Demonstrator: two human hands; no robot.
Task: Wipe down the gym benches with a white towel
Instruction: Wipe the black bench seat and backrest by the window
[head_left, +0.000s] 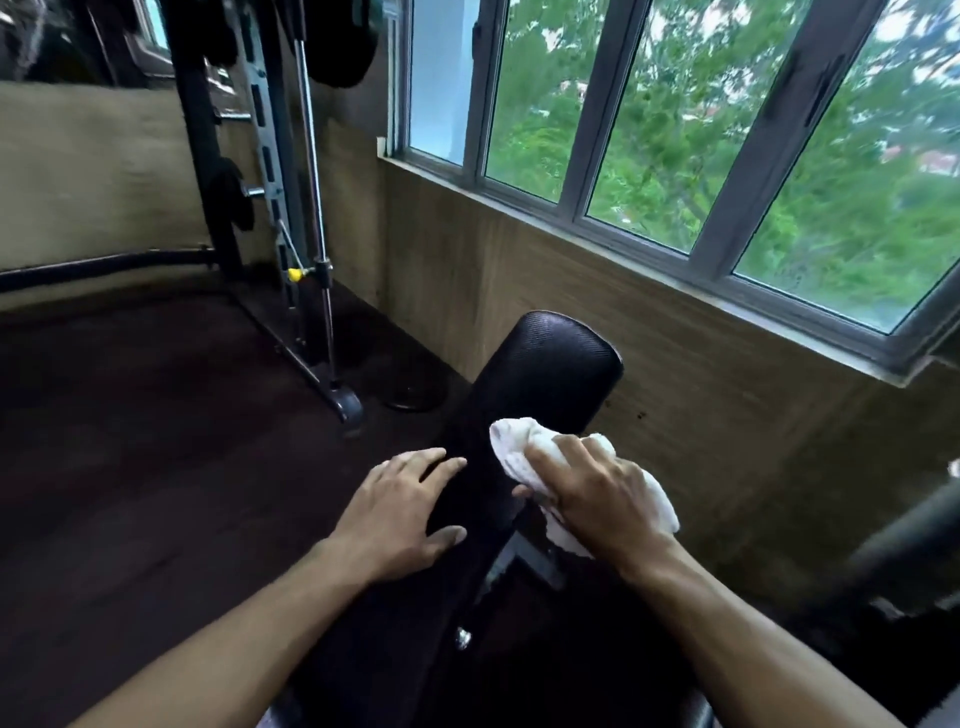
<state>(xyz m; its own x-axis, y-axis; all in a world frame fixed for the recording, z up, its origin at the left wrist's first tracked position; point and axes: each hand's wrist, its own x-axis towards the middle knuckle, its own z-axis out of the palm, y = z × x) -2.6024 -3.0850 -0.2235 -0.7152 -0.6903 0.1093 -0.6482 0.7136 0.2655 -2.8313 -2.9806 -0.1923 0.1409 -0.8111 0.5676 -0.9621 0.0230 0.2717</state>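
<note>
Your right hand (592, 499) holds the bunched white towel (524, 452) against the right edge of the black bench pad (545, 374), fingers curled over the cloth and thumb tucked under it on the near side. The towel spills out past your fingertips toward the far end and behind your wrist to the right. Your left hand (400, 512) lies flat on the left side of the same pad, fingers straight and slightly spread, holding nothing. The pad runs from near you up and away, its rounded end toward the window (675, 156) on the right. A dark weight rack (260, 182) stands far left on the dark floor (130, 441)
</note>
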